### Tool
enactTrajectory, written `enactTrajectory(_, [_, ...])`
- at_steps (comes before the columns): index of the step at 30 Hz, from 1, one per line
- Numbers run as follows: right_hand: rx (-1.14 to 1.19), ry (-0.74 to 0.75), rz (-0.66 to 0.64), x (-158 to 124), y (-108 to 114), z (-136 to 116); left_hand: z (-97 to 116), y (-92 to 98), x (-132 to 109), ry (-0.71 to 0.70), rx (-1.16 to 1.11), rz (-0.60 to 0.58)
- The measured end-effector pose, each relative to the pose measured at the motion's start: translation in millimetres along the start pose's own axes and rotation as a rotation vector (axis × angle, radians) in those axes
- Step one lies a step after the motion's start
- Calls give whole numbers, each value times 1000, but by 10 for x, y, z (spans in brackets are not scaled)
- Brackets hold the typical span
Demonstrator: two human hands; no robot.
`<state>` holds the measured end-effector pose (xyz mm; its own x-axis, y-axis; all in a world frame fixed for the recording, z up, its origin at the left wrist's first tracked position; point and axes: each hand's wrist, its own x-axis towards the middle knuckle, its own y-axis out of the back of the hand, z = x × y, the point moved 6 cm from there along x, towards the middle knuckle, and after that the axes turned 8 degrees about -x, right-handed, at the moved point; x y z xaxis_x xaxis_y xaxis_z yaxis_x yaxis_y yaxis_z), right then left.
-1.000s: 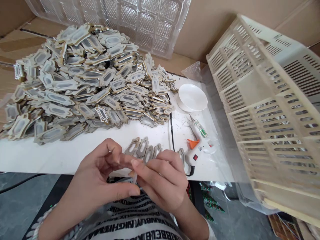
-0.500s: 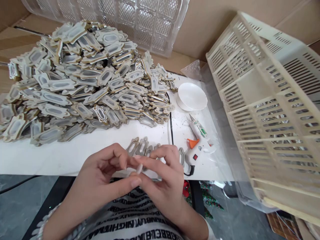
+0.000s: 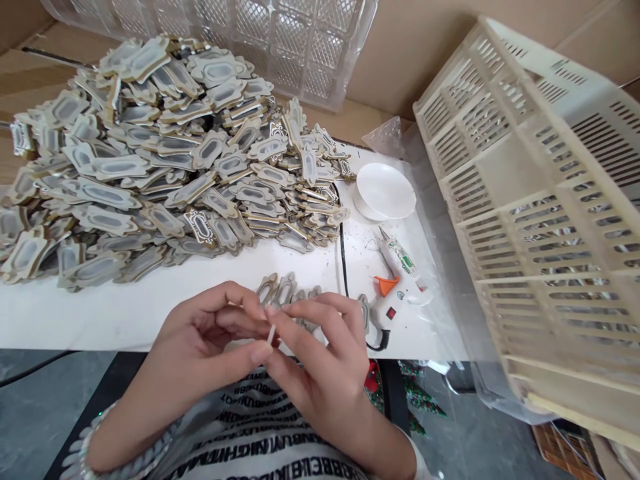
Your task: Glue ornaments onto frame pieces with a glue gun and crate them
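Between the fingertips of my left hand [image 3: 215, 337] and my right hand [image 3: 320, 343] is a small thin white piece [image 3: 271, 335], seen nearly edge-on; its kind I cannot make out. Both hands pinch it just in front of my body, over the table's near edge. Right behind my fingers lies a row of several grey-beige frame-shaped plaques [image 3: 285, 289], partly hidden by the hands. One more plaque [image 3: 365, 312] lies right of my right hand, beside a white glue gun [image 3: 393, 303] with an orange trigger.
A large heap of similar plaques [image 3: 150, 163] covers the table's back left. A white bowl [image 3: 385, 192] stands behind the glue gun. To the right is a slatted cream plastic crate [image 3: 493, 180]; a clear plastic tray [image 3: 300, 50] stands at the back. A black cable [image 3: 343, 257] crosses the table.
The small white piece has turned more edge-on and upright between my fingertips. Both hands have shifted slightly left, still pinching it.
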<state>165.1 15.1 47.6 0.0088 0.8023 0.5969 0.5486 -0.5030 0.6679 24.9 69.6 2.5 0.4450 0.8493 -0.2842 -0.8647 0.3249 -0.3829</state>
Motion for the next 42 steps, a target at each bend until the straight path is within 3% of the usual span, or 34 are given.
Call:
enactTrajectory(3, [-61, 21, -9, -7, 11, -14, 71, -8, -3, -70, 155, 23])
enactTrajectory(8, [-110, 52, -52, -14, -21, -13, 269, -28, -78, -340, 524, 112])
enactTrajectory(10, [-103, 72, -61, -14, -18, -9, 287, -14, -117, -385, 578, 140])
enactTrajectory(12, [-54, 82, -87, -6, -2, 4, 240, 29, -127, -334, 521, 137])
enactTrajectory(16, [131, -17, -130, 24, 74, 92, 17, 95, -86, -65, 190, 51])
enactTrajectory(19, [256, -108, -100, 33, 114, 156, -133, 23, -52, 109, -10, -46])
enactTrajectory(21, [350, -158, -114, 24, 86, 185, -191, -43, -33, 166, -29, -80])
enactTrajectory(25, [487, -280, -143, -14, 13, 248, -230, -113, -11, 158, 43, -69])
enactTrajectory(29, [504, -296, -129, -58, 15, 258, -252, -163, -23, 143, 100, -116])
enactTrajectory(35, [523, -326, -126, -188, -8, 317, -135, -200, -20, -66, 440, -95])
enactTrajectory(42, [413, -332, -144, -236, 79, 395, -199, -134, -29, 16, 393, -100])
